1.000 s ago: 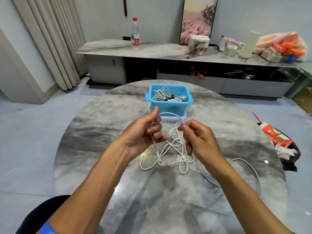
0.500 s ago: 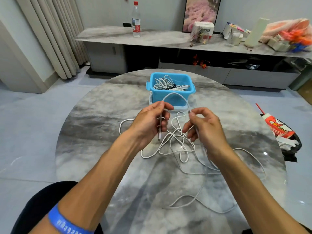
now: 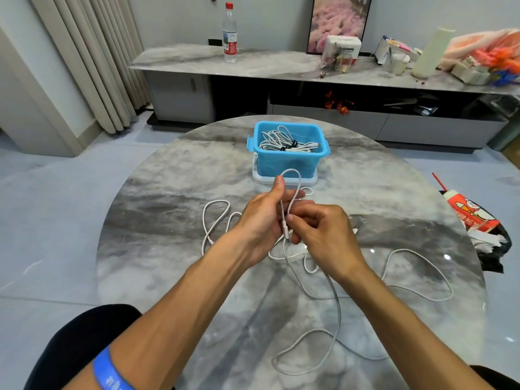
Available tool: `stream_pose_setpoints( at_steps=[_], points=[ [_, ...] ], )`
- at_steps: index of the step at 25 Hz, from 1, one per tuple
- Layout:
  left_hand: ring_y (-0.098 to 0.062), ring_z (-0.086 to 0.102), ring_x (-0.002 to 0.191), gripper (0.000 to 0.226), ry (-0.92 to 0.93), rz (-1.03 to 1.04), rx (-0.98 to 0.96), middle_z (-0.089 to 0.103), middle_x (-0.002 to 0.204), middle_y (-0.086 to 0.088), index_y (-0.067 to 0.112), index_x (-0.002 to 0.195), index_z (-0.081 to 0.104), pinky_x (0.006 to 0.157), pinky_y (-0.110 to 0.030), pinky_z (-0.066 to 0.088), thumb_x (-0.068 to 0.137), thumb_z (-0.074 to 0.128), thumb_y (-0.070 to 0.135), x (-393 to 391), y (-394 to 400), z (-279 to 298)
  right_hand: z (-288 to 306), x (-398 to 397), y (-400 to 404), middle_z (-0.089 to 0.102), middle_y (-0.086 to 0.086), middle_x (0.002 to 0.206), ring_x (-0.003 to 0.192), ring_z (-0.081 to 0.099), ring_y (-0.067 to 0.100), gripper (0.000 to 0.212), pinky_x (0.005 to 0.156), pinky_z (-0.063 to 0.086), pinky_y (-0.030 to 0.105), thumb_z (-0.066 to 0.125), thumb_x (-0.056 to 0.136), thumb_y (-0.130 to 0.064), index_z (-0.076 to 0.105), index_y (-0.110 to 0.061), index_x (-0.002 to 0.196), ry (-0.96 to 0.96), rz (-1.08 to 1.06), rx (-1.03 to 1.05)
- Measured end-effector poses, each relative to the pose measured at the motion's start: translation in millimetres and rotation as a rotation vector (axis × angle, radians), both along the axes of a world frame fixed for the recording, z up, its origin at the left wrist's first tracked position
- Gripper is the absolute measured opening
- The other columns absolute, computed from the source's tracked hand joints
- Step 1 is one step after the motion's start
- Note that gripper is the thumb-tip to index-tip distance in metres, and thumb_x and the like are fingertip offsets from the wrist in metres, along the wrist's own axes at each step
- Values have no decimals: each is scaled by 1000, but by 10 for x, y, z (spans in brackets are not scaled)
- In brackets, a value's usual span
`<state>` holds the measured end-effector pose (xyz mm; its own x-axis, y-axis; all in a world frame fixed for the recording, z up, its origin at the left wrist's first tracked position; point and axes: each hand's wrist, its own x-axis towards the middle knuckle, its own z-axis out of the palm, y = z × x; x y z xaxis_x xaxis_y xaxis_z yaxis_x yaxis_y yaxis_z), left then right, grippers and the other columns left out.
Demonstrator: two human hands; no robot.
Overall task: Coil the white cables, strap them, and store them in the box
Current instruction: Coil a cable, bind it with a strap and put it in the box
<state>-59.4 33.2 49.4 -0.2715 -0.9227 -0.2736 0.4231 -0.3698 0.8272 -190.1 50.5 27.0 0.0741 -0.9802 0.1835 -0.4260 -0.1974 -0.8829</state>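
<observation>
Two bare hands meet above the centre of a round marble table (image 3: 157, 209), seen from the single head view. Left hand (image 3: 260, 218): fingers curled round a white cable (image 3: 336, 299), thumb raised along it, so that one narrow loop stands up above the fist. Right hand (image 3: 323, 235): thumb and forefinger pinch the same cable just below the loop, beside its connector end, which points downward between the two hands. From there the cable runs loose over the tabletop in several slack bends, toward the near edge and out to the right; a further white loop lies left of the left wrist. Whether these strands belong to one cable or to more than one cannot be told where the hands cover them.

One blue box (image 3: 287, 161) stands on a pale lid or tray at the far side of the table, just beyond the raised loop. It holds coiled white cables bound with dark straps; their number cannot be counted. One blue wristband (image 3: 108, 371) circles the left forearm, partly cut off by the lower frame edge. One clear bottle (image 3: 230, 35) with a red cap stands on the long sideboard behind.
</observation>
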Motion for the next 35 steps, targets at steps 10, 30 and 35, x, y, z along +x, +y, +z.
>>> stream_pose_setpoints(
  at_steps=[10,30,35],
  points=[
    [-10,29,35,42,302,399,55,30,47,3,19,73,41,46,-25,47,106,26,41,428,-238,225,8,162,146,54,-2,54,47,49,16,13,48,47,33,67,93,-15,64,-13,106,-200,316,420],
    [-1,41,41,40,-390,-318,-370,55,50,14,20,82,50,40,-14,32,107,28,42,-110,208,68,163,66,110,58,-11,62,57,53,9,26,53,42,30,47,97,-40,51,-24,77,-288,-343,-101],
    [-13,31,43,51,-485,-420,-390,46,53,-9,9,80,54,41,-23,23,107,25,40,-86,245,111,145,76,90,57,-4,85,72,60,25,26,61,51,46,43,99,-38,52,-20,81,-221,-314,-61]
  ],
)
